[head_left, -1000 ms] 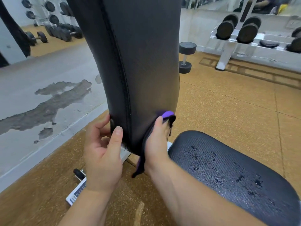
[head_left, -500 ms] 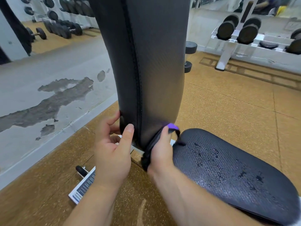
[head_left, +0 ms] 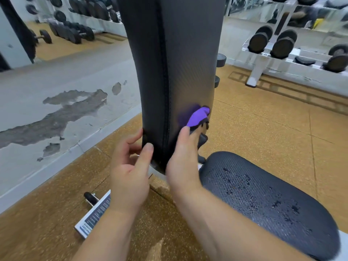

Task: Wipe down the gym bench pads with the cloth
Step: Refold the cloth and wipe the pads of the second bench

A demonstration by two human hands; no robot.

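Note:
The black back pad of the bench stands nearly upright in the middle of the view. My left hand grips its lower left edge, thumb on the front and fingers behind. My right hand holds a purple and black cloth and presses it against the pad's lower right face. The cloth is blurred by motion. The black seat pad lies low at the right, with water drops spread over its surface.
A white dumbbell rack stands at the back right. More dumbbells line the back left. The bench's white base foot with a label lies on the cork floor below my left hand. A worn grey floor strip runs along the left.
My right hand has slid the cloth upward along the pad's lower right face. The camera has moved closer. My left hand keeps its grip on the pad's edge.

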